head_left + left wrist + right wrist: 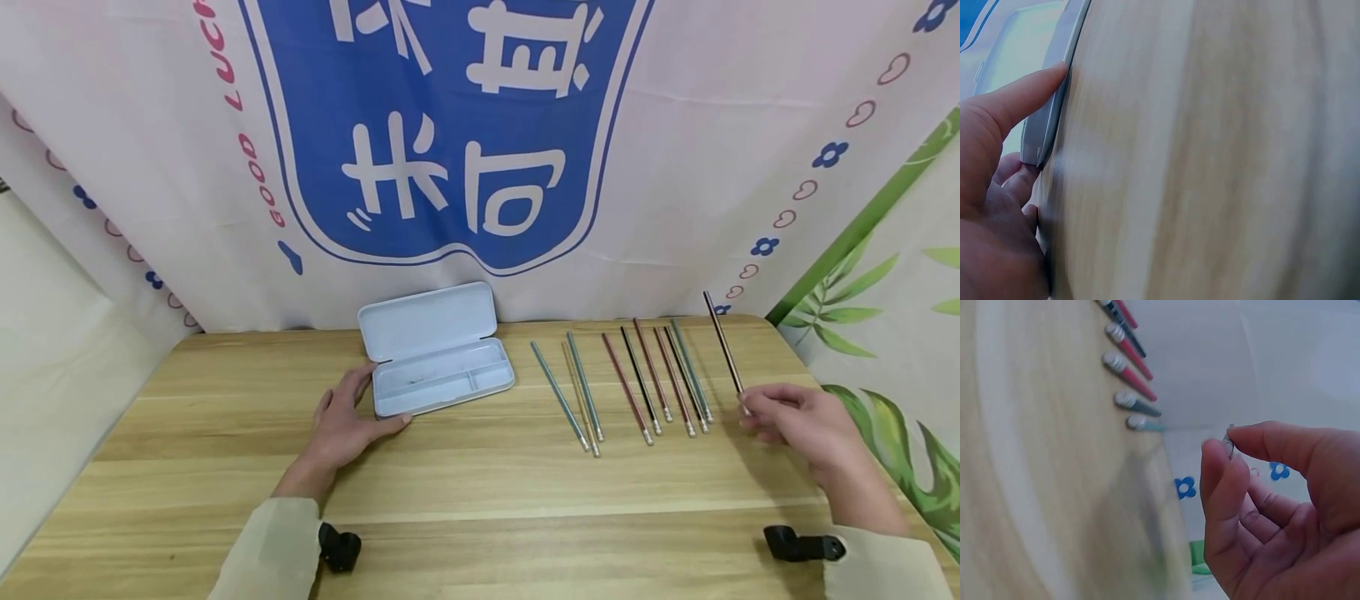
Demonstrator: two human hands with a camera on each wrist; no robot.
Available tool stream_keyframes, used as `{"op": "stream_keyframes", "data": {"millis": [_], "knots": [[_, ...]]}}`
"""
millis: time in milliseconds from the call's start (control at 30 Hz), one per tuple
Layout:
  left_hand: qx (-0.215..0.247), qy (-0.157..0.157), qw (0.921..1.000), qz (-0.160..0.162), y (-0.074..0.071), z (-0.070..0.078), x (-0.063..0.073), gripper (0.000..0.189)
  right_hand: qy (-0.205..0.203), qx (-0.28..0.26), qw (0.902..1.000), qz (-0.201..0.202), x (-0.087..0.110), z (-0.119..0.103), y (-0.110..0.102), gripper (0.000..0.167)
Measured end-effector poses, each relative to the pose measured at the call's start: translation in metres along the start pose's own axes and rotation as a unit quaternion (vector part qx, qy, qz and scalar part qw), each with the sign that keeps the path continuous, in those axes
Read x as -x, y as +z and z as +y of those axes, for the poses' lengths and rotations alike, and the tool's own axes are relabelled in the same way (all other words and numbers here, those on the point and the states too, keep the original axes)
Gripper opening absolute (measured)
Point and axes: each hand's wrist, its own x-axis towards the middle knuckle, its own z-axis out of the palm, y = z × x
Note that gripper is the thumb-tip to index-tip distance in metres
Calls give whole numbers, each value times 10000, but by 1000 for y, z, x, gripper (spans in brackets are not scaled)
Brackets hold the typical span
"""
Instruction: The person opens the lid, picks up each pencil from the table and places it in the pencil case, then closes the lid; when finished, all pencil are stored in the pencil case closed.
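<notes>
A light blue pencil case (427, 392) lies on the table with its lid (429, 321) raised at the back; its tray has divided compartments. My left hand (343, 427) holds the case at its left end, thumb along the front edge and fingers at the left side. In the left wrist view the thumb (1029, 94) presses the case's side wall (1054, 112). To the right, my right hand (806, 425) pinches a dark pencil (723, 343) near its eraser end, between thumb and fingers. The pencil is tilted up, above the table.
Several pencils lie in a loose row between the case and my right hand: blue-green ones (558, 396), a yellowish one (580, 396), red ones (627, 387) and black ones (641, 379). A printed cloth (675, 167) hangs behind the wooden table (525, 517).
</notes>
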Motion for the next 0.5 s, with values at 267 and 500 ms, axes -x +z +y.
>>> {"op": "stream_keyframes", "data": {"millis": [267,500], "knots": [[-50,2,10000,12,0,-1,0,103,-385,100,9991,-153,6,-16,9,43],[-11,-1,10000,0,0,-1,1,104,-515,10,9983,-274,8,-24,25,41]]}}
